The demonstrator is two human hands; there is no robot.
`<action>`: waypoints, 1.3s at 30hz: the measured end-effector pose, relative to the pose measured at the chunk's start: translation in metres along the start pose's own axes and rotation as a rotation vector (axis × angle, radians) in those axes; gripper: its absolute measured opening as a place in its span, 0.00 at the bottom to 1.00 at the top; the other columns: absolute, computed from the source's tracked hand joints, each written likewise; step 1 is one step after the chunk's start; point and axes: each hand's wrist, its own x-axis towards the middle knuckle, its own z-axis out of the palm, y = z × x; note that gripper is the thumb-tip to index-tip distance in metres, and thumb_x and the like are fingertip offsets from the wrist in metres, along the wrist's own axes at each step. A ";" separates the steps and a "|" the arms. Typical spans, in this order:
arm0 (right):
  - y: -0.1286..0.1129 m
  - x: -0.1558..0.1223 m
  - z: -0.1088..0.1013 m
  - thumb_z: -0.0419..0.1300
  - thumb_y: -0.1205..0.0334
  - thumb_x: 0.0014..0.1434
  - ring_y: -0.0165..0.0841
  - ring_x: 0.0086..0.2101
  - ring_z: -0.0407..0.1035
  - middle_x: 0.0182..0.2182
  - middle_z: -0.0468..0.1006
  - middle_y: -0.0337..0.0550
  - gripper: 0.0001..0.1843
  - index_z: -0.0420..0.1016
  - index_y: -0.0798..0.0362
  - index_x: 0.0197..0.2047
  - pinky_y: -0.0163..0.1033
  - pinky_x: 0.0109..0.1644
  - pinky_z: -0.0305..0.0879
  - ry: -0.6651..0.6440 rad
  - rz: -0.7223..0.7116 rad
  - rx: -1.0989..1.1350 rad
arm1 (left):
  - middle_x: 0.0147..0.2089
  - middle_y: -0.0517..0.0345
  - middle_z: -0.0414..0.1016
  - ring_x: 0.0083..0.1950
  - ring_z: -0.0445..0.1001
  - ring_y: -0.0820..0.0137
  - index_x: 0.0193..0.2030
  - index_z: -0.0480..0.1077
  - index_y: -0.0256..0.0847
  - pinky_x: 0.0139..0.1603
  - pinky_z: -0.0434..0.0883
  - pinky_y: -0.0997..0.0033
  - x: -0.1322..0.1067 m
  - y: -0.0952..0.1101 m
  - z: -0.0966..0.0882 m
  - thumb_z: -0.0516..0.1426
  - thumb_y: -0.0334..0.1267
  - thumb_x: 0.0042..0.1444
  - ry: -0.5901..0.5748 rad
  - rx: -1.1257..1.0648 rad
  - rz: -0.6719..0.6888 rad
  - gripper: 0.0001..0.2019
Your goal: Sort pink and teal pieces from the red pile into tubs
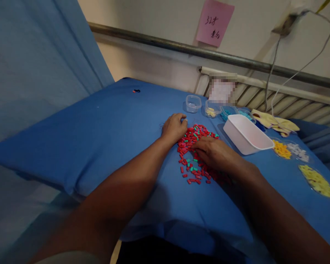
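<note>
A spread of small red pieces (193, 180), with some green ones (188, 161) mixed in, lies on the blue-covered table. My left hand (174, 127) rests at the upper left edge of this spread, its fingers curled inward; whatever they may hold is hidden. Over the middle of the pieces is my right hand (211, 151), palm down, with its fingertips together among the red pieces. Anything between those fingertips is too small to make out. The right hand and forearm cover part of the spread.
A white plastic tub (243, 137) stands right of the pieces. Behind are a clear container (193, 106), one with cream pieces (211, 111) and blue ones. Yellow (317, 181), orange (282, 149) and white pieces (298, 152) lie at right, near a cloth (275, 121) and radiator.
</note>
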 end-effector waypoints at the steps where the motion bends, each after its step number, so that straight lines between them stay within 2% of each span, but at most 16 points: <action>1: -0.002 -0.001 -0.002 0.54 0.69 0.75 0.39 0.47 0.79 0.47 0.86 0.49 0.17 0.85 0.52 0.53 0.39 0.53 0.69 -0.022 0.026 -0.006 | 0.62 0.52 0.83 0.63 0.79 0.59 0.62 0.80 0.42 0.68 0.73 0.62 0.000 0.000 0.000 0.58 0.38 0.71 -0.003 0.001 -0.005 0.17; 5: -0.006 -0.007 -0.012 0.57 0.71 0.70 0.38 0.39 0.77 0.41 0.86 0.47 0.13 0.83 0.53 0.49 0.38 0.42 0.63 -0.092 0.178 -0.051 | 0.62 0.51 0.83 0.63 0.79 0.58 0.61 0.81 0.40 0.68 0.73 0.61 -0.001 0.001 -0.002 0.58 0.37 0.71 -0.007 -0.010 0.002 0.17; 8: -0.004 -0.009 -0.012 0.57 0.70 0.69 0.38 0.40 0.78 0.43 0.87 0.47 0.15 0.83 0.53 0.53 0.38 0.42 0.63 -0.055 0.225 -0.051 | 0.61 0.50 0.83 0.63 0.80 0.58 0.61 0.81 0.40 0.67 0.73 0.61 -0.002 0.002 -0.002 0.58 0.37 0.71 -0.004 -0.013 0.008 0.17; 11: -0.001 -0.005 -0.006 0.56 0.70 0.71 0.39 0.45 0.77 0.46 0.86 0.49 0.16 0.84 0.53 0.54 0.39 0.49 0.66 0.042 0.142 -0.033 | 0.62 0.52 0.83 0.64 0.79 0.59 0.61 0.81 0.42 0.68 0.73 0.62 -0.002 0.002 -0.002 0.58 0.37 0.71 -0.005 -0.005 0.002 0.16; 14: 0.000 -0.001 -0.002 0.55 0.71 0.71 0.40 0.46 0.77 0.44 0.84 0.50 0.16 0.85 0.53 0.50 0.41 0.52 0.68 0.042 0.022 -0.042 | 0.62 0.51 0.82 0.64 0.79 0.59 0.62 0.81 0.41 0.68 0.72 0.61 -0.002 0.002 -0.001 0.58 0.37 0.71 -0.004 -0.006 0.000 0.17; 18: 0.004 -0.010 -0.004 0.58 0.73 0.66 0.38 0.42 0.78 0.41 0.85 0.47 0.15 0.86 0.52 0.46 0.40 0.50 0.70 0.015 -0.020 0.037 | 0.62 0.50 0.83 0.63 0.79 0.59 0.62 0.80 0.39 0.67 0.73 0.62 -0.002 0.004 -0.002 0.57 0.36 0.71 -0.011 -0.021 0.010 0.17; 22: 0.018 -0.023 -0.006 0.61 0.70 0.64 0.37 0.41 0.79 0.42 0.86 0.44 0.15 0.86 0.50 0.49 0.39 0.47 0.71 0.135 -0.022 0.113 | 0.62 0.50 0.82 0.63 0.79 0.59 0.62 0.80 0.40 0.67 0.73 0.61 -0.003 0.005 -0.003 0.57 0.37 0.71 -0.017 -0.014 0.012 0.17; 25: 0.023 -0.019 -0.002 0.59 0.70 0.67 0.38 0.41 0.78 0.40 0.84 0.45 0.15 0.86 0.50 0.50 0.40 0.47 0.71 0.194 -0.060 0.080 | 0.62 0.51 0.82 0.64 0.79 0.59 0.61 0.80 0.41 0.67 0.72 0.61 -0.003 0.005 -0.003 0.57 0.37 0.71 -0.019 -0.012 0.007 0.17; 30: 0.017 -0.006 0.001 0.58 0.70 0.70 0.39 0.44 0.77 0.42 0.83 0.49 0.17 0.86 0.52 0.55 0.42 0.51 0.71 0.018 -0.175 0.004 | 0.62 0.51 0.82 0.64 0.79 0.59 0.61 0.80 0.41 0.68 0.72 0.61 -0.002 0.003 -0.001 0.58 0.37 0.71 -0.015 -0.004 0.012 0.16; 35: 0.017 -0.009 0.000 0.58 0.72 0.67 0.40 0.45 0.78 0.45 0.85 0.49 0.17 0.86 0.52 0.53 0.42 0.52 0.71 -0.021 -0.082 0.022 | 0.62 0.52 0.82 0.64 0.79 0.59 0.61 0.80 0.43 0.68 0.72 0.61 -0.002 0.003 -0.001 0.58 0.38 0.71 -0.025 -0.001 0.006 0.16; 39: 0.020 -0.014 -0.002 0.59 0.73 0.64 0.36 0.40 0.79 0.42 0.86 0.44 0.16 0.85 0.51 0.48 0.38 0.46 0.69 0.006 0.051 0.069 | 0.63 0.52 0.82 0.65 0.78 0.60 0.61 0.80 0.43 0.68 0.72 0.62 -0.003 0.004 -0.002 0.58 0.37 0.71 -0.028 -0.004 0.008 0.16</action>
